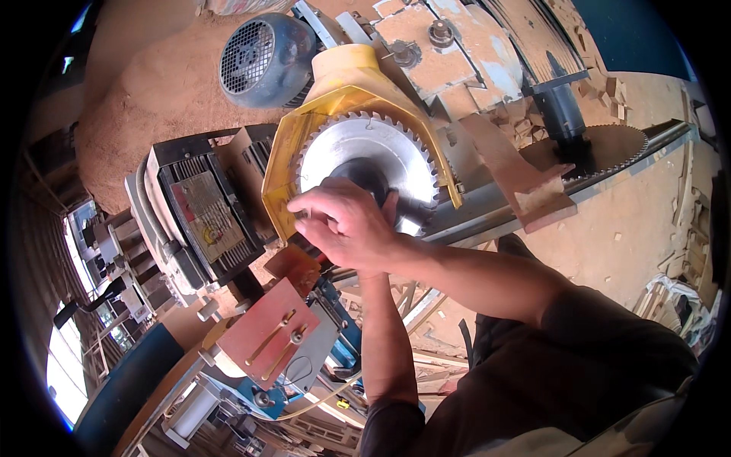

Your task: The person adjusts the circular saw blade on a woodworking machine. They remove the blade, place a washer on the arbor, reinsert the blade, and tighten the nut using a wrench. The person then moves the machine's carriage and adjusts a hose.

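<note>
A toothed circular saw blade (pixel 324 156) stands inside a yellow guard hood (pixel 346 65), its bright face toward me. At its middle is a dark round hub (pixel 364 177). My right hand (pixel 346 221) is in front of the blade's lower part, beside the hub, with fingers pointing left, bent and apart. I see nothing held in them. My left forearm comes up from below and passes behind my right wrist. My left hand (pixel 390 207) is mostly hidden there; one finger, apparently its own, shows at the hub's lower right edge.
A blue-grey motor (pixel 266 57) sits behind the hood, and a black finned motor (pixel 202 198) stands left. A second toothed blade (pixel 620 148) lies right, beyond a rusty bracket (pixel 525 183). A red slotted plate (pixel 270 331) is near my left forearm. Sawdust (pixel 145 114) covers the far left.
</note>
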`<state>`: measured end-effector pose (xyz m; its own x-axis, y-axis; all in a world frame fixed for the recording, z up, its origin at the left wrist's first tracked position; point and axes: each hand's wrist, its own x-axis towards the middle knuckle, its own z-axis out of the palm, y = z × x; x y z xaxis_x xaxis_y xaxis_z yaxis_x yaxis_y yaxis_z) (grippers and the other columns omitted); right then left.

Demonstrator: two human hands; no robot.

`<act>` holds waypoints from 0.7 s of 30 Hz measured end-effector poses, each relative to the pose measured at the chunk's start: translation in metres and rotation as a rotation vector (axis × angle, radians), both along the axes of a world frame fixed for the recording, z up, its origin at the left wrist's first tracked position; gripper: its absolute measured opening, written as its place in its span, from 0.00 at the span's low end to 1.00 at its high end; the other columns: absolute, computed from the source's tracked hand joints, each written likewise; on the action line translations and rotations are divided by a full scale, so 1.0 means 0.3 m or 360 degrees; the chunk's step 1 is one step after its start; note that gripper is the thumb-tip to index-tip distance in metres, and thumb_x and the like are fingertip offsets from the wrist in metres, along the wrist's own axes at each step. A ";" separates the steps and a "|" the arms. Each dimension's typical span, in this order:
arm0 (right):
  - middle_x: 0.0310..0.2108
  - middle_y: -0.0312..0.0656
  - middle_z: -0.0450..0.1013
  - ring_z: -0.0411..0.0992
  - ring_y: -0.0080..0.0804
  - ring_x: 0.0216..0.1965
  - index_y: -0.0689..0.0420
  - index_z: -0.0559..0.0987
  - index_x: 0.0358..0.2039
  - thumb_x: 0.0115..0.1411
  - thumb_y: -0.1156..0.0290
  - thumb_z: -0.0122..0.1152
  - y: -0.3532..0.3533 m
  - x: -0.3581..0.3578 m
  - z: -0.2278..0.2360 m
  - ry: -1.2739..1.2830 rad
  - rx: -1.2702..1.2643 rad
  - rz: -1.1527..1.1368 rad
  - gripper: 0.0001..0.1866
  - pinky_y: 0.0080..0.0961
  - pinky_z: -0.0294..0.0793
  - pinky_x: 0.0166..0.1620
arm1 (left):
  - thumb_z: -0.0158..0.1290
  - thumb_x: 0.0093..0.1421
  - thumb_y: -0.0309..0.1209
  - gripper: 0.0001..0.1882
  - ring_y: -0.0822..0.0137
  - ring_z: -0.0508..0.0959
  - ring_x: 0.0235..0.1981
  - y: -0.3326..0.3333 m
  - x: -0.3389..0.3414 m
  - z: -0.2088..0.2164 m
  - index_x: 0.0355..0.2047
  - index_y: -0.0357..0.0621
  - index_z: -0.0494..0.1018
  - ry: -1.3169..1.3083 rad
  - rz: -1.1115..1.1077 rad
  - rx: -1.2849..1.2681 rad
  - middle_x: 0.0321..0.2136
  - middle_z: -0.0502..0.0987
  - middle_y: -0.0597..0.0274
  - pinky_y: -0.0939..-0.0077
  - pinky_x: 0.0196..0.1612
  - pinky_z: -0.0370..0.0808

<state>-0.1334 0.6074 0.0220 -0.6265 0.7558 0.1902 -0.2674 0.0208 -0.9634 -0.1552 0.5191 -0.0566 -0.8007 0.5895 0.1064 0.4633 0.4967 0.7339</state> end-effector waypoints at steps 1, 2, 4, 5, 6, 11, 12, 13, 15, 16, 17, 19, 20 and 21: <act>0.27 0.44 0.78 0.77 0.32 0.29 0.61 0.81 0.36 0.59 0.71 0.63 0.016 -0.020 -0.008 -0.0064 -0.0038 -0.0036 0.08 0.33 0.74 0.35 | 0.73 0.50 0.31 0.39 0.64 0.70 0.49 0.027 0.002 0.004 0.59 0.39 0.65 -0.0056 -0.0051 -0.0005 0.49 0.72 0.62 0.66 0.52 0.70; 0.25 0.46 0.78 0.77 0.39 0.28 0.60 0.81 0.32 0.57 0.70 0.64 0.029 -0.028 0.005 -0.0159 -0.0112 0.0013 0.07 0.36 0.74 0.34 | 0.73 0.50 0.31 0.40 0.65 0.71 0.49 0.021 -0.001 0.002 0.60 0.40 0.64 -0.0252 -0.0045 0.0080 0.50 0.71 0.63 0.66 0.52 0.71; 0.22 0.50 0.77 0.77 0.52 0.26 0.58 0.79 0.24 0.54 0.67 0.65 0.042 -0.040 0.063 -0.0330 -0.0267 0.0169 0.08 0.41 0.75 0.33 | 0.74 0.49 0.31 0.43 0.67 0.71 0.51 -0.023 -0.002 0.022 0.62 0.42 0.63 -0.0613 0.0054 0.0256 0.53 0.71 0.65 0.67 0.54 0.72; 0.25 0.50 0.78 0.78 0.51 0.28 0.59 0.80 0.23 0.53 0.64 0.66 0.083 -0.049 0.053 -0.0353 -0.0206 0.0312 0.11 0.41 0.76 0.33 | 0.74 0.48 0.30 0.44 0.67 0.71 0.52 0.001 0.007 0.036 0.63 0.43 0.62 -0.0857 0.0083 0.0475 0.54 0.71 0.65 0.67 0.55 0.72; 0.25 0.49 0.79 0.78 0.50 0.27 0.59 0.80 0.25 0.53 0.65 0.66 0.111 -0.053 0.039 -0.0334 -0.0155 0.0386 0.10 0.40 0.76 0.33 | 0.74 0.48 0.30 0.46 0.67 0.71 0.53 0.015 0.006 0.029 0.64 0.44 0.61 -0.0754 0.0026 0.0456 0.55 0.70 0.64 0.66 0.56 0.73; 0.21 0.41 0.76 0.75 0.30 0.23 0.61 0.81 0.36 0.58 0.71 0.64 0.132 0.003 0.062 -0.0194 -0.0290 0.0252 0.08 0.30 0.74 0.31 | 0.74 0.46 0.28 0.50 0.66 0.72 0.57 0.046 0.001 0.089 0.67 0.43 0.58 -0.0044 0.0063 -0.0058 0.58 0.69 0.61 0.63 0.58 0.72; 0.25 0.40 0.78 0.78 0.30 0.29 0.62 0.80 0.41 0.58 0.75 0.62 0.126 0.028 0.037 -0.0167 -0.0486 0.0162 0.10 0.27 0.76 0.37 | 0.74 0.46 0.29 0.51 0.66 0.72 0.57 0.080 -0.007 0.113 0.67 0.41 0.57 0.0186 0.0046 -0.0247 0.59 0.70 0.60 0.62 0.59 0.72; 0.28 0.41 0.79 0.78 0.31 0.34 0.63 0.80 0.41 0.58 0.78 0.60 0.111 0.044 0.000 -0.0142 -0.0263 -0.0151 0.10 0.27 0.77 0.40 | 0.74 0.46 0.32 0.54 0.64 0.72 0.58 0.043 -0.013 0.093 0.68 0.38 0.54 0.0321 0.0042 -0.0112 0.60 0.69 0.55 0.62 0.62 0.70; 0.36 0.45 0.79 0.79 0.33 0.41 0.63 0.79 0.43 0.59 0.80 0.57 0.093 0.093 -0.055 -0.0241 -0.0145 -0.0478 0.11 0.28 0.76 0.46 | 0.72 0.47 0.36 0.57 0.52 0.71 0.56 0.018 -0.025 0.061 0.70 0.35 0.50 0.0444 -0.0039 0.0133 0.57 0.71 0.46 0.57 0.61 0.66; 0.40 0.47 0.79 0.78 0.34 0.45 0.62 0.79 0.45 0.60 0.81 0.56 0.083 0.125 -0.068 -0.0364 -0.0251 -0.0486 0.12 0.29 0.76 0.49 | 0.71 0.47 0.37 0.57 0.41 0.71 0.53 0.032 -0.029 0.059 0.71 0.35 0.49 0.0427 -0.0110 0.0249 0.53 0.73 0.41 0.51 0.59 0.65; 0.46 0.49 0.77 0.77 0.39 0.49 0.61 0.79 0.47 0.60 0.81 0.56 0.075 0.147 -0.090 -0.0325 -0.0213 -0.0439 0.14 0.31 0.74 0.54 | 0.70 0.48 0.38 0.56 0.41 0.71 0.54 0.032 -0.033 0.060 0.71 0.35 0.49 0.0366 -0.0126 0.0259 0.54 0.73 0.41 0.51 0.59 0.65; 0.48 0.50 0.76 0.76 0.42 0.50 0.62 0.79 0.48 0.61 0.78 0.57 0.056 0.157 -0.107 -0.0239 -0.0007 -0.0345 0.14 0.33 0.73 0.55 | 0.69 0.49 0.38 0.55 0.42 0.70 0.56 0.031 -0.044 0.068 0.71 0.35 0.51 0.0246 -0.0161 0.0275 0.55 0.72 0.41 0.51 0.60 0.65; 0.49 0.51 0.76 0.75 0.43 0.51 0.62 0.79 0.48 0.62 0.77 0.57 0.051 0.161 -0.113 -0.0196 0.0095 -0.0297 0.14 0.34 0.73 0.56 | 0.68 0.51 0.37 0.52 0.42 0.70 0.56 0.032 -0.043 0.071 0.71 0.35 0.51 0.0234 -0.0137 0.0206 0.55 0.71 0.41 0.51 0.60 0.65; 0.51 0.51 0.75 0.75 0.46 0.51 0.62 0.78 0.48 0.63 0.74 0.58 0.055 0.160 -0.091 -0.0116 0.0062 -0.0162 0.14 0.35 0.73 0.56 | 0.66 0.53 0.37 0.50 0.43 0.70 0.57 0.021 -0.047 0.077 0.70 0.35 0.52 0.0227 -0.0105 0.0130 0.56 0.71 0.41 0.51 0.61 0.65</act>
<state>-0.0854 0.6239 -0.0053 -0.5604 0.8090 0.1775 -0.1915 0.0820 -0.9781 -0.1694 0.5255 -0.0335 -0.7340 0.6250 0.2657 0.5950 0.4031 0.6953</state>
